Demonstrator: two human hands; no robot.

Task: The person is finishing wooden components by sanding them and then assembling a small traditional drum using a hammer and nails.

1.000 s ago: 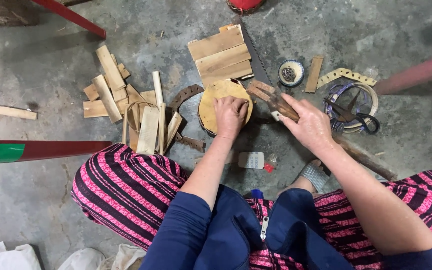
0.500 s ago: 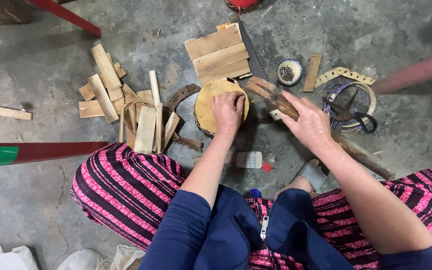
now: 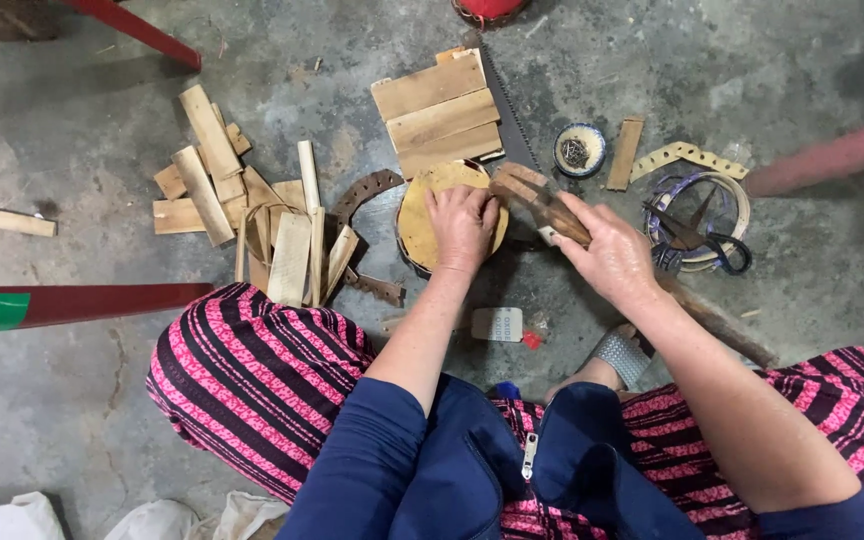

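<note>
My left hand point(image 3: 462, 225) pressed down, fingers curled, on a round wooden disc point(image 3: 422, 215) lying on the concrete floor point(image 3: 72, 420). My right hand point(image 3: 617, 255) was closed around a wooden stick point(image 3: 537, 198) held just beside the disc. Wood scraps point(image 3: 252, 220) lay to the left, scissors point(image 3: 697, 235) to the right.

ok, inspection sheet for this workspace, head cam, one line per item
Surface: bare concrete floor, stained.
Job's things: round wooden block under left hand; wooden-handled tool in right hand.
Clutter: wood slats, stacked boards, saw, small bowl, shears on a hoop.
Grippers: both hands closed, touching the work.
Cables: nothing seen.
Surroundings: red bar, white bags.
</note>
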